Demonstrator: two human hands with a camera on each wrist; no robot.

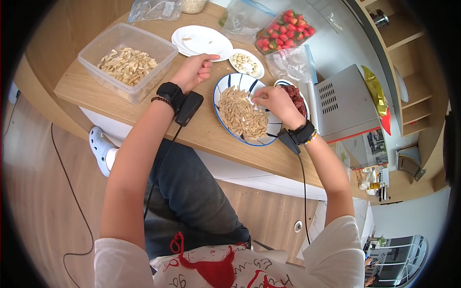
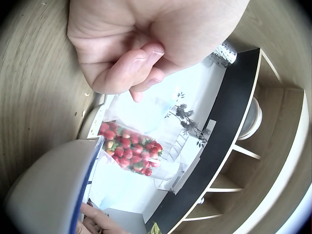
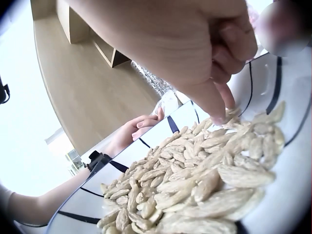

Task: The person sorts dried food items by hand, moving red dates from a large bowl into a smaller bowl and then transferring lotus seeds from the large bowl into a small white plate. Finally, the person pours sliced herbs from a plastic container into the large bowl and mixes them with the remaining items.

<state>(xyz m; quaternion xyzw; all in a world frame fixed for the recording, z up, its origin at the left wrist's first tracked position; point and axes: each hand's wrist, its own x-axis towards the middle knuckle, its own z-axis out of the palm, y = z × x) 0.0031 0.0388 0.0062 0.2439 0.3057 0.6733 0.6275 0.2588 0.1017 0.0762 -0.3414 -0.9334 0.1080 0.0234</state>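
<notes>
In the head view, a white bowl (image 1: 222, 119) with blue lines holds a heap of tan, spindle-shaped dried tubers (image 1: 244, 126). My right hand (image 1: 280, 104) reaches over the bowl's right side. Thumb and forefinger pinch at a dried tuber on top of the heap, as the right wrist view shows; its other fingers curl in. Left of the bowl, my left hand (image 1: 196, 72) hovers above the table by a white oval plate (image 1: 211, 42). One of its fingers points out, the others bend loosely, and nothing shows between them. Two small pieces lie on that plate.
A clear plastic box (image 1: 165, 47) of dried slices stands at left. Behind the bowl are a small plate (image 1: 260, 73) of pale pieces and a bag of strawberries (image 1: 287, 32). Dark red dried fruit (image 1: 294, 96) sits right of it, before a grey boxy appliance (image 1: 343, 98).
</notes>
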